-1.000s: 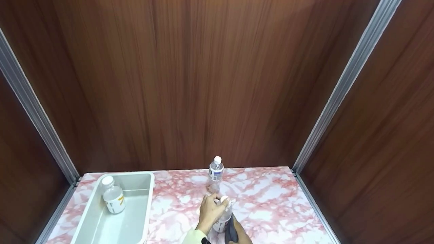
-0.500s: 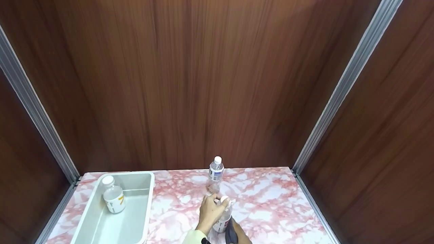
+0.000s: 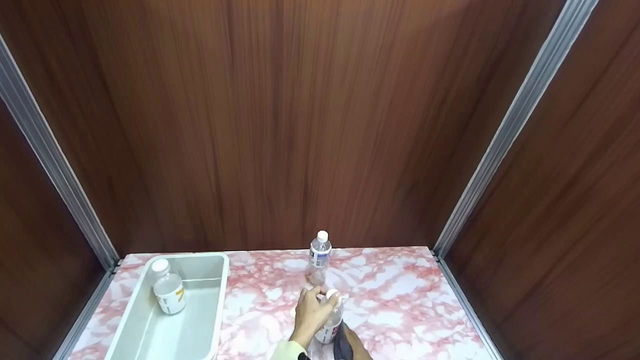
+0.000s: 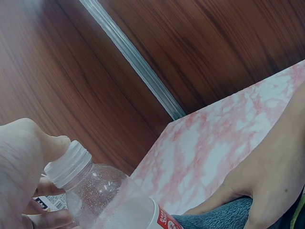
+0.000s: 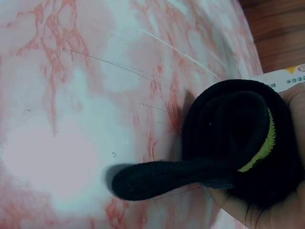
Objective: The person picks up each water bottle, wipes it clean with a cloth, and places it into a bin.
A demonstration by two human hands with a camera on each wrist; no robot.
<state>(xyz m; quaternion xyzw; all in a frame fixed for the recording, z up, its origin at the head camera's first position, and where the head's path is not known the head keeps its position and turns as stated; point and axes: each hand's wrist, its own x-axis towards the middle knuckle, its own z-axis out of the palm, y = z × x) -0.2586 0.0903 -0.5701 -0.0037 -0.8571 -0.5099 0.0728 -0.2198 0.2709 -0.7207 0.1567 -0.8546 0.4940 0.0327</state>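
Observation:
My left hand (image 3: 312,315) pinches a clear plastic bottle (image 3: 327,332) at its white cap (image 4: 69,164), thumb on the cap and fingers around the neck. The bottle has a white and red label and leans slightly in the left wrist view. In my right hand (image 3: 356,345) is a folded dark cloth (image 3: 343,345), held against the label side of the bottle. The right wrist view shows the cloth (image 5: 228,138) bunched in layers with a yellow-green edge. Much of the right hand's fingers is hidden behind the cloth.
Another clear bottle (image 3: 319,257) with a white cap stands just beyond the left hand. To the left, a pale tray (image 3: 216,310) holds a bottle (image 3: 169,292) with a white and orange label. Wood-grain panels (image 3: 280,125) enclose the pink marbled table (image 3: 400,290).
The right hand and cloth have shifted slightly along the bottle's side. The left hand keeps its grip at the cap, and the bottle stays in place.

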